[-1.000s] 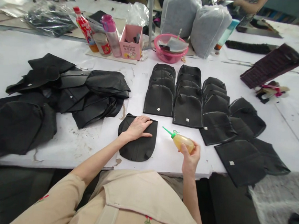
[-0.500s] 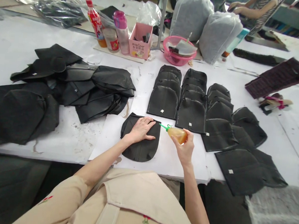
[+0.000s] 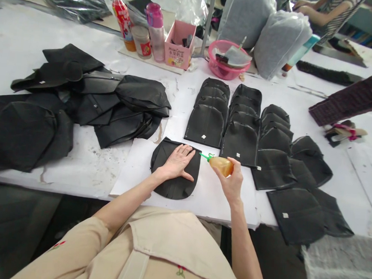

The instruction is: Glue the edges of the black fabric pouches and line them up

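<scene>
A black rounded fabric piece (image 3: 177, 189) lies flat on white paper in front of me. My left hand (image 3: 178, 161) rests on it, fingers spread and thumb out to the right. In my right hand (image 3: 233, 182) is a squeeze glue bottle (image 3: 221, 165) with amber liquid, tipped on its side. Its thin green nozzle points left, and the tip is at the upper right corner of the black piece. Whether any liquid comes out is too small to tell.
Several overlapping rows of black pieces (image 3: 205, 123) lie to the right. A loose black pile (image 3: 111, 108) is at left. Behind stand a pink basin (image 3: 228, 74), a pink box (image 3: 179, 55), a red-capped bottle (image 3: 122, 18) and stuffed bags (image 3: 280, 43). Another person's arm (image 3: 324, 15) is at back right.
The camera view has shifted slightly. Both hands keep nearly the same pose, with the nozzle tip still at the black piece's upper right corner.
</scene>
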Available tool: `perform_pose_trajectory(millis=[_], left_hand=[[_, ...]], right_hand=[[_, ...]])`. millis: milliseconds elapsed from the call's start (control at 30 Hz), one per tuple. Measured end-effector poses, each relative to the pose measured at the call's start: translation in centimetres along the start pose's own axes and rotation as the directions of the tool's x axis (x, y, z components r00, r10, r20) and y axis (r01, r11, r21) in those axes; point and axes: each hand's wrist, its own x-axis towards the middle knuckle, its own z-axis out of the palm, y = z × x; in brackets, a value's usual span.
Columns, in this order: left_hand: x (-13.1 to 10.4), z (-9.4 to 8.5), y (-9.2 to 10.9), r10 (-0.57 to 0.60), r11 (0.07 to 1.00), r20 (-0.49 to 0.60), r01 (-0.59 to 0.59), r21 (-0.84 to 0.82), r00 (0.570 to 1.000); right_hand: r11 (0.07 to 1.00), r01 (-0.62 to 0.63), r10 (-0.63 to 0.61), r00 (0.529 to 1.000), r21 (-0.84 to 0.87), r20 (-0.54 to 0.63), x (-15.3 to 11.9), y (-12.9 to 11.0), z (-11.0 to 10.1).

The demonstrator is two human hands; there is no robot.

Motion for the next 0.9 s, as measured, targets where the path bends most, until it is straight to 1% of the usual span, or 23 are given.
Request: perform_pose_trajectory(millis=[167, 333, 433, 667, 900], left_hand=[[0.0, -0.1, 0.6, -0.024, 1.0, 0.051, 0.023, 0.02, 0.998], [-0.1, -0.4, 0.9, -0.039, 0.999, 0.056, 0.038, 0.019, 0.998], [-0.2, -0.4, 1.0, -0.043, 0.999, 0.059, 0.043, 0.015, 0.997], [-0.3, -0.3, 0.9, -0.048, 0.999, 0.06, 0.047, 0.015, 0.997], [-0.2, -0.4, 0.9, -0.042, 0.999, 0.054, 0.041, 0.004, 0.998]], right_hand=[[1.0, 0.0, 0.0, 1.0, -0.017, 0.017, -0.2, -0.2, -0.4], [1.0, -0.015, 0.015, 1.0, -0.003, -0.008, 0.2, -0.3, 0.2], [1.0, -0.02, 0.02, 1.0, -0.009, -0.006, 0.2, -0.4, 0.1], [0.999, -0.044, 0.044, 0.999, -0.002, 0.019, -1.2, -1.0, -1.1], [0.997, -0.074, 0.073, 0.997, 0.016, 0.025, -2.3, -1.2, -1.6]])
